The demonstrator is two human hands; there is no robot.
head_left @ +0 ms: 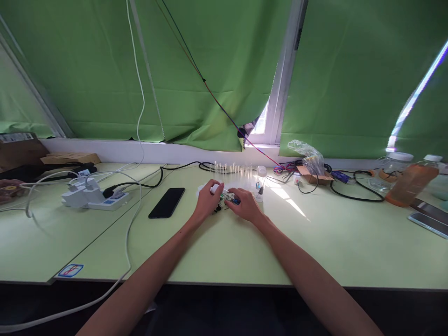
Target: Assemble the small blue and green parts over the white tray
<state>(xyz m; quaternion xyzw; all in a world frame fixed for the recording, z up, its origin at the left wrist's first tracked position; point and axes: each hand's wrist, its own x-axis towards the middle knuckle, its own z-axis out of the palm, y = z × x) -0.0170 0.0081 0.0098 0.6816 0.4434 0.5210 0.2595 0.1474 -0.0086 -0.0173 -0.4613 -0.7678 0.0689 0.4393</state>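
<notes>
Electronics [227, 196] seemingly lie lengthwise, left to right.

White held piece [213, 189], green blinds [224, 56]

On my feed, the small assembly [226, 196] is too fine and too covered by the right fingers [236, 192] for me to sort its parts, and I can't identify the white piece [214, 188] in the left fingers [220, 187]. The clear stalks [234, 171] behind blur together. The frame's edges crop another person's hand [10, 190], a cardboard box [19, 153] and both forearms [154, 275].
</notes>
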